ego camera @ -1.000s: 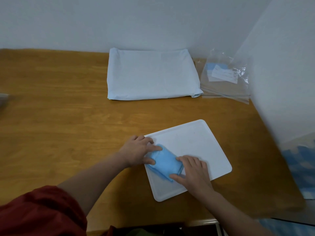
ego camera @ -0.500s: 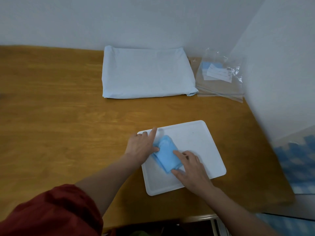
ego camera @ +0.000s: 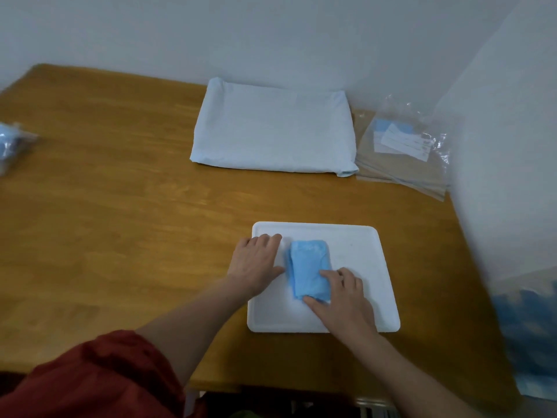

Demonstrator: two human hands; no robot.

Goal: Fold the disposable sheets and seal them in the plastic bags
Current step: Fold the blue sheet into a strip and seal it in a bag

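Folded blue sheet (ego camera: 309, 271) on the white tray (ego camera: 361, 254), lower centre of the frame — left hand (ego camera: 256, 260) flat against its left edge, right hand (ego camera: 343, 294) pressing its lower right corner with extended fingers — plastic bags (ego camera: 404, 146) at upper right.

One white tray (ego camera: 366, 309) is counted on one wooden table (ego camera: 120, 224). On the tray one folded blue sheet (ego camera: 308, 263) is seen, and two hands are counted at it, the left hand (ego camera: 255, 262) and the right hand (ego camera: 342, 295). Beyond the tray are found one stack of pale sheets (ego camera: 271, 134) and a pile of clear plastic bags (ego camera: 404, 152), whose number cannot be told. Far left of the tray one bagged blue bundle (ego camera: 12, 143) is seen.
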